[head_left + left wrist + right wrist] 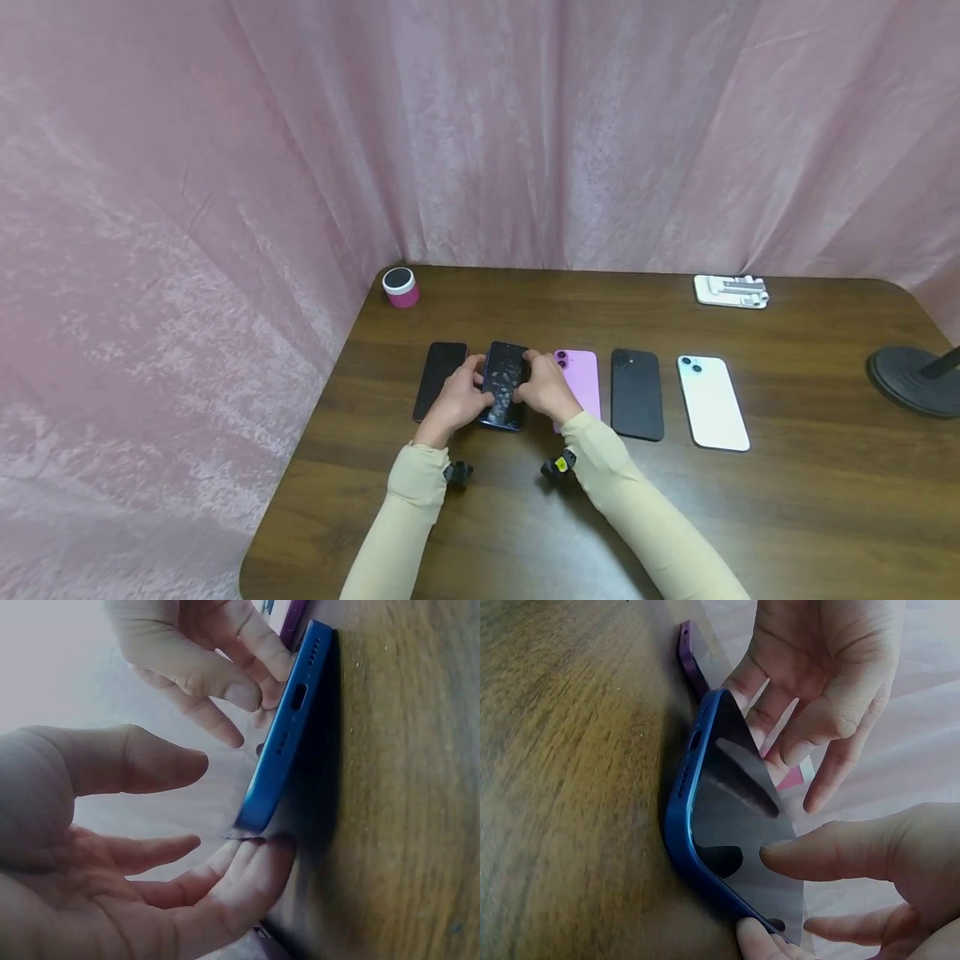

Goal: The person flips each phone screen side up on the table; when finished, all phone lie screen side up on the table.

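A blue-edged smartphone (pixel 504 385), black screen up with whitish reflections, is between both hands. In the left wrist view its bottom edge (pixel 279 742) with the charging port slants, the left side raised off the table. My left hand (pixel 456 402) holds that side, bent fingertips (pixel 274 859) at and partly under the edge, thumb apart from the screen. My right hand (pixel 549 390) holds the opposite side; one fingertip (pixel 756 936) touches the edge and the thumb (pixel 780 859) hovers over the glass. A dark phone (pixel 437 375) lies left, a pink phone (pixel 582 379) right.
Farther right lie a black phone (pixel 636 396) and a white phone (pixel 714 404). A pink jar with white rim (pixel 401 288) stands back left, a white folding stand (pixel 731 292) back right. A round black base (pixel 911 382) sits at the right edge; pink curtains (pixel 480 133) hang behind.
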Demonstrator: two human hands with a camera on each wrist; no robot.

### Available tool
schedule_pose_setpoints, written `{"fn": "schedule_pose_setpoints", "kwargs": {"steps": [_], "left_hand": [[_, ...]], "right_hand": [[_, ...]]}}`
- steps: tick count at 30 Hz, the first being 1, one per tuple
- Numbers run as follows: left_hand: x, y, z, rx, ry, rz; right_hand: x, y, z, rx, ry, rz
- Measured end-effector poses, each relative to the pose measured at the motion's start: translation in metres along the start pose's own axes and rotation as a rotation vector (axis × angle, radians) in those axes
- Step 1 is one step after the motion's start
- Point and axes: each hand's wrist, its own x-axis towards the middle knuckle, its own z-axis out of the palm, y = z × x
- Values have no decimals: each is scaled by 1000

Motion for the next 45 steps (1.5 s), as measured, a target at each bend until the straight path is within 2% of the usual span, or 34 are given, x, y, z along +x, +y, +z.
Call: {"fn": "schedule_pose_setpoints", "kwargs": {"steps": [8,16,21,30,35,40,45], "left_hand": [[-6,3,0,47,-3,8],[-9,7,2,72,15,21],[-11,10,2,75,0,35],[-11,8,1,80,-47,16],[-10,8,-2,71,-49,2],[-10,13,-3,74,-54,13],[-7,21,-2,91,-76,35]], "right_hand": [[-3,3,2,-6,8,-29],[-3,0,8,-98,43,-65],[-4,-2,5,-93,33,-54],[-5,-1,6,-81,21,-59],[-4,-1,6,-83,20,-59],[-5,-4,1,-64,24,-58],[-4,-4,-8,-55,65,-63]]}}
